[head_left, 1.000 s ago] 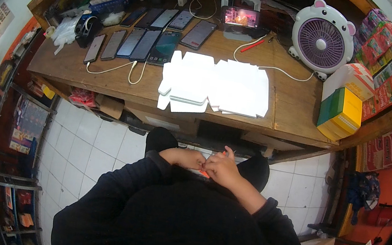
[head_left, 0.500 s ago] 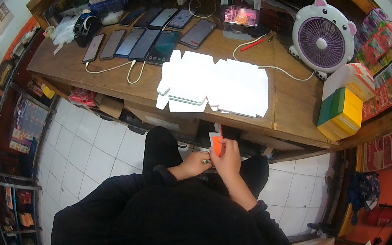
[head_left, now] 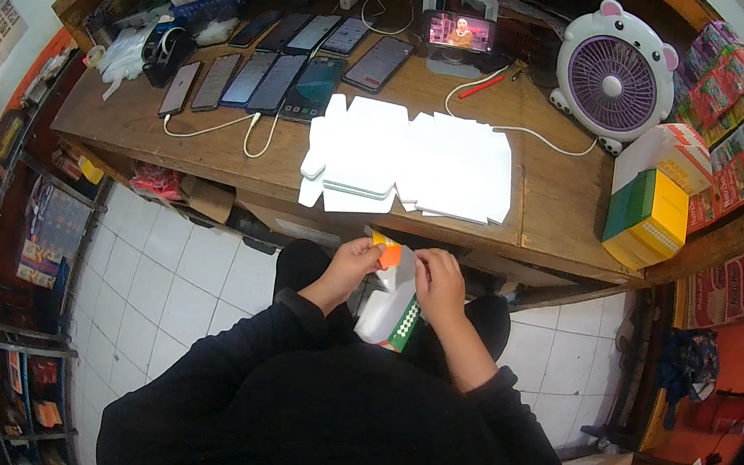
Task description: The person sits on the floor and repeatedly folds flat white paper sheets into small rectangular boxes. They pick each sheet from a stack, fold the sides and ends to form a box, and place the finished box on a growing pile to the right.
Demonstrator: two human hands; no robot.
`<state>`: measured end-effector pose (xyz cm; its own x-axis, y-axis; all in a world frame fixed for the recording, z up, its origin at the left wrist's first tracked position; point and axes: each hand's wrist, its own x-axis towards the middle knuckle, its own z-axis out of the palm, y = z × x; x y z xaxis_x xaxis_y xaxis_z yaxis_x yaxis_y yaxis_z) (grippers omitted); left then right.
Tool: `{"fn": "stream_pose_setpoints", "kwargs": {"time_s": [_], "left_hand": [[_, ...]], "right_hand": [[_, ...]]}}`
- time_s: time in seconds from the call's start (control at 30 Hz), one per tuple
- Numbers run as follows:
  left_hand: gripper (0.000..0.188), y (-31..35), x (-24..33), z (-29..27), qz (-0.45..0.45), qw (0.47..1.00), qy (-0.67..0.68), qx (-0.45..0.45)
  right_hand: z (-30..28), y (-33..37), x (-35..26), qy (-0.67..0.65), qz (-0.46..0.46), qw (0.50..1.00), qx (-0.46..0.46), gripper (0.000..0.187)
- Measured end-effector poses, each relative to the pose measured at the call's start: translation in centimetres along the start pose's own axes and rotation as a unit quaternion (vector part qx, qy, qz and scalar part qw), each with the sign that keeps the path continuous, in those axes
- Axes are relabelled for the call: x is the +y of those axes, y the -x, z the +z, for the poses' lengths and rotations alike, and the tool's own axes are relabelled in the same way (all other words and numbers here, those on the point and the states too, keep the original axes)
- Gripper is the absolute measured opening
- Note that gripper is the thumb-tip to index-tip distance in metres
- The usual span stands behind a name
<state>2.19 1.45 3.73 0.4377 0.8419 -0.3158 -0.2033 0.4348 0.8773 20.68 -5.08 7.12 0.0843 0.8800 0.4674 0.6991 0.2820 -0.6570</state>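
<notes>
Over my lap, a partly folded carton (head_left: pixel 386 318) shows its white inside, a green patterned side and orange and yellow flaps. At its upper left, my left hand (head_left: pixel 355 266) pinches the orange flap between thumb and fingers. Across from it, my right hand (head_left: pixel 440 286) grips the carton's upper right edge with bent fingers. In front of me on the desk lie two stacks of flat white carton blanks (head_left: pixel 360 150), side by side near the front edge. Finished-looking yellow and green boxes (head_left: pixel 648 217) stand together at the desk's right end.
Several phones (head_left: pixel 246 80) lie in rows on the wooden desk (head_left: pixel 211 158), some with white cables. Behind the blanks, a phone (head_left: pixel 458 32) plays a video on a stand. A bear-shaped fan (head_left: pixel 614 81) and a red pen (head_left: pixel 481 85) are to the right. Shelves (head_left: pixel 38 376) stand at left.
My hands have moved apart, the left one upward and to the left. The carton has come into fuller view, its white inside and green side now showing between them.
</notes>
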Motion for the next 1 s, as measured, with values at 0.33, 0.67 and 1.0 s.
{"fn": "stream_pose_setpoints", "kwargs": {"time_s": [0.33,0.67,1.0], "left_hand": [[0.015,0.5,0.1,0.9,0.157,0.936,-0.308,0.068],[0.012,0.9,0.5,2.0,0.194,0.903,-0.380,0.059],[0.023,2.3,-1.2,2.8,0.219,0.918,-0.327,-0.046]], "right_hand": [[1.4,0.4,-0.3,-0.144,0.163,0.975,-0.044,0.015],[2.1,1.7,-1.2,-0.447,0.390,0.801,-0.079,0.013],[3.1,2.8,-1.4,-0.451,0.389,0.803,0.006,0.010]]}}
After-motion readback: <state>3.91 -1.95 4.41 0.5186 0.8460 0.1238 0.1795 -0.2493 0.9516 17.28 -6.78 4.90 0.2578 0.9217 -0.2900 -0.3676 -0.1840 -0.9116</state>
